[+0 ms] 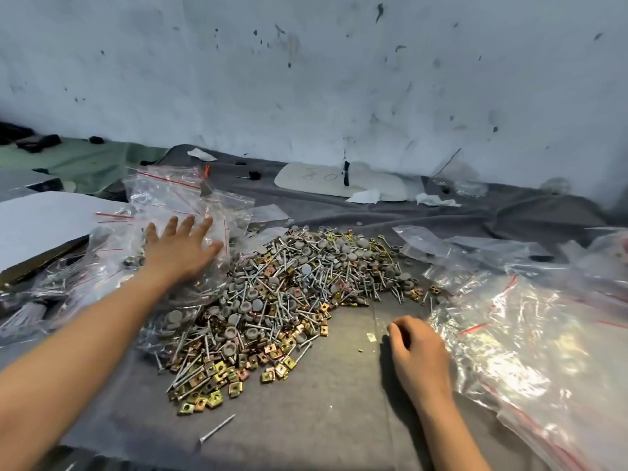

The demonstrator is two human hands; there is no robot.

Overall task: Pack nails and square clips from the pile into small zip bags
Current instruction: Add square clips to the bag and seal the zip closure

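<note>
Nails and square clips are heaped with grey round caps in one pile at the centre of a grey cloth. The clips are concentrated along the near edge of the pile; the caps and nails are mixed across its middle and far side. One single nail lies apart on the cloth, nearer than the pile.

Clear zip bags with red seal lines are stacked on both sides. The left stack touches the left edge of the pile, and some of its bags are seen to hold parts. The right stack lies just beside the right edge of the pile.

The left hand is laid flat on the left stack, its fingers straight and spread, with nothing grasped. The right hand is rested on the cloth between the pile and the right stack. Its fingers are curled under; whether anything is enclosed cannot be told.

A white board is positioned at the far left, and a marked wall stands behind.
</note>
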